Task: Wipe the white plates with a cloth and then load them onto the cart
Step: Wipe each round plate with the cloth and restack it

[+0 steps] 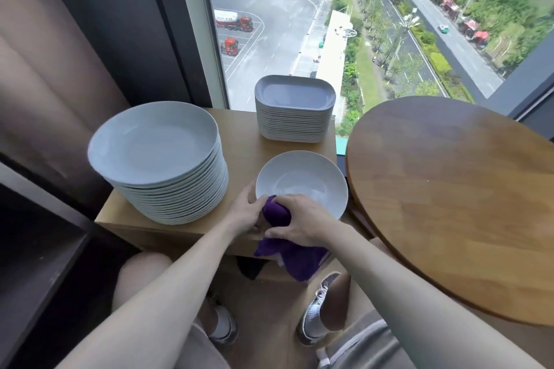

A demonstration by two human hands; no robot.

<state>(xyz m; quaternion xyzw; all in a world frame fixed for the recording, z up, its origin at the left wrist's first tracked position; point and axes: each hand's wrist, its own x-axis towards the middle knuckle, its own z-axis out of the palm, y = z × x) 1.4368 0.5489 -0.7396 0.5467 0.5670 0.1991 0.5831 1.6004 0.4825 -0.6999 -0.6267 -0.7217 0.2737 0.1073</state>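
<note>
A single white round plate (pixel 302 180) lies on the wooden cart top (pixel 239 141) near its front right corner. My left hand (pixel 244 213) grips the plate's near left rim. My right hand (pixel 299 222) holds a bunched purple cloth (pixel 277 213) against the plate's near edge, and the rest of the cloth hangs down below the cart's front edge. A tall stack of white round plates (pixel 159 159) stands on the left of the cart. A stack of white rounded-square plates (pixel 295 111) stands at the back by the window.
A round wooden table (pixel 455 195) stands close on the right, its edge next to the single plate. A floor-to-ceiling window (pixel 329 24) lies behind the cart, curtains (pixel 60 54) hang to the left, and a dark ledge (pixel 36 263) runs at lower left. My legs and shoes are below.
</note>
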